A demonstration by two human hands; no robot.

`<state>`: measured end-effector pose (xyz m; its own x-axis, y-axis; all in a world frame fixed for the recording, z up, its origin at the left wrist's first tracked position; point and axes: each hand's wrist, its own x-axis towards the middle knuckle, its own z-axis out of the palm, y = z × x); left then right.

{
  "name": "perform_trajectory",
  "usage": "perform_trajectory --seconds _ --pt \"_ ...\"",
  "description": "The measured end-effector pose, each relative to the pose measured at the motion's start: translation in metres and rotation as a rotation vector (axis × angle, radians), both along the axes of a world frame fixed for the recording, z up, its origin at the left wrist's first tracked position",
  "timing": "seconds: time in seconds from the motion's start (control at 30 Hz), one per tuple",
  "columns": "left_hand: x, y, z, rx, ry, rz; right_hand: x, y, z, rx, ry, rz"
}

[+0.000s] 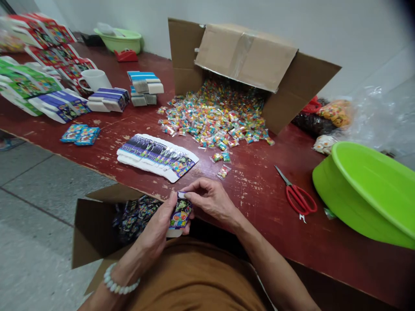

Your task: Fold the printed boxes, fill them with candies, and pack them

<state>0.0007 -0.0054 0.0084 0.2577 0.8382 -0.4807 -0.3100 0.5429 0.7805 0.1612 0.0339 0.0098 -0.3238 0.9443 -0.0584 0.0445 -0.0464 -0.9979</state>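
Observation:
My left hand (pixel 159 229) grips a small printed purple box (pixel 180 214) at the near table edge. My right hand (pixel 210 198) pinches the top flap of that same box with fingertips closed. Just beyond lies a fanned stack of flat unfolded purple boxes (pixel 156 155). Further back, a heap of small wrapped candy packets (pixel 218 116) spills from a tipped cardboard carton (pixel 249 56). Two loose packets (pixel 223 166) lie near my right hand.
Red-handled scissors (pixel 296 195) and a green basin (pixel 369 194) sit to the right. An open carton of filled boxes (pixel 97 224) stands on the floor by my left. White mug (pixel 94 80), coloured box stacks (pixel 48 82), green bowl (pixel 120 39), tape dispenser (pixel 126 55) at far left.

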Motion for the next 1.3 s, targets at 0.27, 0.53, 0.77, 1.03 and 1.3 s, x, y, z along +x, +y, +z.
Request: perform_trajectory --seconds 0.27,0.53,0.77,1.03,1.3 --pt "-0.005 0.002 -0.003 0.074 0.033 -0.054 -0.003 0.003 0.001 -0.072 0.121 -0.008" --pt "0.0 -0.004 -0.007 0.059 0.019 -0.024 0.011 0.001 0.019 0.434 -0.382 0.26" --pt "-0.025 -0.024 -0.023 -0.159 -0.128 -0.105 0.059 0.038 -0.017 0.45 -0.698 -0.345" --pt "-0.112 -0.008 -0.041 0.093 0.419 -0.5 0.092 0.059 -0.035 0.123 -0.652 -0.471" --pt "-0.084 -0.001 -0.017 0.09 0.24 -0.439 0.008 0.003 -0.005 -0.022 0.147 -0.224"
